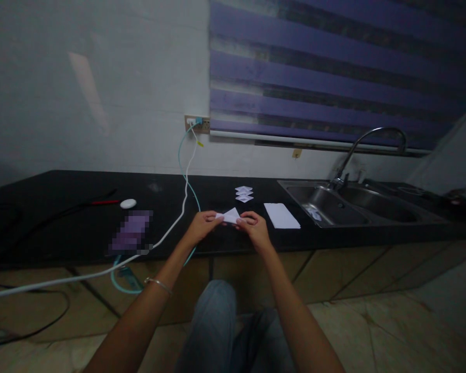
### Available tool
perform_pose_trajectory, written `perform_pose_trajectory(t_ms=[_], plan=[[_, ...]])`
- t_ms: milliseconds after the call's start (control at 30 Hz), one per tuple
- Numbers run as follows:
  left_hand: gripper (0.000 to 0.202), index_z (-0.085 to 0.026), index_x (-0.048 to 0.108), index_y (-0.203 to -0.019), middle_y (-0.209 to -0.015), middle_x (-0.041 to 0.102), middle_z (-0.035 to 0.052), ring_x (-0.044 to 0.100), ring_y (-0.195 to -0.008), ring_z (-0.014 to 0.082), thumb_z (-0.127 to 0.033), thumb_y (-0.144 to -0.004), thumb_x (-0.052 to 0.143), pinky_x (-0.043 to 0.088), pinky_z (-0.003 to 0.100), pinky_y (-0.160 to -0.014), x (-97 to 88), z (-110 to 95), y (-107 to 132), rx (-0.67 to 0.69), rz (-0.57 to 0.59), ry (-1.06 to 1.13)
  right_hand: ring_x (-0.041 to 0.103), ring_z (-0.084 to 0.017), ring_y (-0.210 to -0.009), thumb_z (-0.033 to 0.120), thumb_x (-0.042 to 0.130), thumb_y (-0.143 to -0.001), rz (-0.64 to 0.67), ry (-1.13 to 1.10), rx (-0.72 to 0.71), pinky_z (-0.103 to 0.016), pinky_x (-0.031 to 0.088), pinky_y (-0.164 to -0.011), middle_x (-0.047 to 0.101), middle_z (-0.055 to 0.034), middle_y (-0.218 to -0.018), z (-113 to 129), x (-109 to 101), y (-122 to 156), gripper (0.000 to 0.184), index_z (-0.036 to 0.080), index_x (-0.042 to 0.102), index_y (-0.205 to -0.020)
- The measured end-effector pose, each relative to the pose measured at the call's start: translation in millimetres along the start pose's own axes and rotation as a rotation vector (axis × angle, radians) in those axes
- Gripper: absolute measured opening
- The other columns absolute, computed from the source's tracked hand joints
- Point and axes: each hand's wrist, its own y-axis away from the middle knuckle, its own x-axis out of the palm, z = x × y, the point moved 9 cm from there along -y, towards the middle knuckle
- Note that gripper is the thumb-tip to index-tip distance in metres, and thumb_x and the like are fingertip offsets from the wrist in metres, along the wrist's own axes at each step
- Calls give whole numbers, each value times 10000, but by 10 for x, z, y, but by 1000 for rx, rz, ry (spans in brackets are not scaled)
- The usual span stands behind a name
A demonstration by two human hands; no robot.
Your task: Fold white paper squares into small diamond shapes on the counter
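Between my two hands is a small piece of folded white paper [231, 215] with a pointed top, held just above the front part of the black counter [81, 228]. My left hand [204, 226] pinches its left corner. On the other side, my right hand [255, 228] grips the right corner between thumb and fingers. Beyond the hands, several folded paper pieces [244, 194] lie in a short column on the counter. A stack of white paper sheets [281, 215] rests to the right of my right hand.
A double steel sink [322, 207] with a curved faucet [376, 132] is at the right. White and teal cables [185, 199] run from a wall outlet [197, 124] across the counter's left part. A blurred-out phone-like object [132, 230] and a white oval object [128, 204] lie there.
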Motion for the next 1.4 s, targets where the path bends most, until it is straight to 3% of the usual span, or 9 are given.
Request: perform_pose_trajectory(t_ms=[267, 433, 533, 633, 833, 967, 1133, 1400], plan=[[358, -118, 712, -833, -686, 698, 48, 513, -490, 98, -464, -760, 654, 356, 196, -459, 15, -36, -12, -1, 16, 2, 692, -190, -633, 385, 792, -621, 7, 24, 25, -313, 563, -653, 709, -39, -672, -17, 9, 2, 369, 158, 628, -861], [352, -122, 697, -786, -694, 696, 60, 609, -608, 148, -471, -763, 653, 446, 231, -582, 246, -20, 15, -13, 209, -4, 695, -198, -638, 366, 795, -618, 35, 20, 48, -305, 561, -641, 709, -32, -670, -6, 54, 22, 345, 166, 624, -841], [373, -125, 690, -762, -608, 656, 28, 574, -555, 134, -489, -791, 616, 415, 222, -555, 319, 14, 44, 0, 278, -96, 688, -197, -609, 344, 807, -598, 77, 51, 79, -291, 552, -607, 709, -28, -653, 8, 122, 43, 329, 171, 628, -813], [416, -126, 654, -654, -541, 605, 13, 523, -504, 115, -504, -812, 579, 376, 211, -522, 303, 16, 50, 41, 274, -137, 688, -202, -608, 329, 813, -583, 112, 58, 103, -299, 554, -614, 708, -27, -641, 30, 189, 62, 323, 173, 628, -797], [469, -132, 619, -541, -535, 612, 31, 547, -543, 130, -504, -821, 565, 402, 220, -593, 260, -71, 37, 104, 280, -139, 694, -212, -633, 333, 815, -582, 139, 55, 122, -318, 560, -637, 711, -31, -656, -15, 204, 50, 321, 173, 635, -795], [477, -135, 642, -537, -511, 619, 41, 570, -556, 152, -520, -809, 570, 417, 239, -629, 221, -37, 17, 51, 261, -102, 701, -219, -665, 341, 809, -603, 174, 59, 110, -321, 562, -654, 713, -37, -667, -47, 192, 42, 315, 170, 644, -809], [554, -140, 695, -595, -496, 621, 42, 582, -576, 166, -565, -858, 457, 430, 269, -689, 219, -44, 8, 62, 253, -60, 697, -195, -632, 340, 805, -619, 117, 33, 119, -294, 567, -630, 708, -40, -656, -61, 129, 32, 310, 153, 643, -804], [776, -162, 596, -417, -554, 643, 82, 503, -493, 133, -656, -886, 226, 388, 257, -549, 135, -65, -13, 37, 133, -102, 713, -191, -673, 316, 806, -627, 136, -54, 158, -288, 583, -675, 715, -49, -697, -122, 124, 16, 335, 140, 632, -853]])
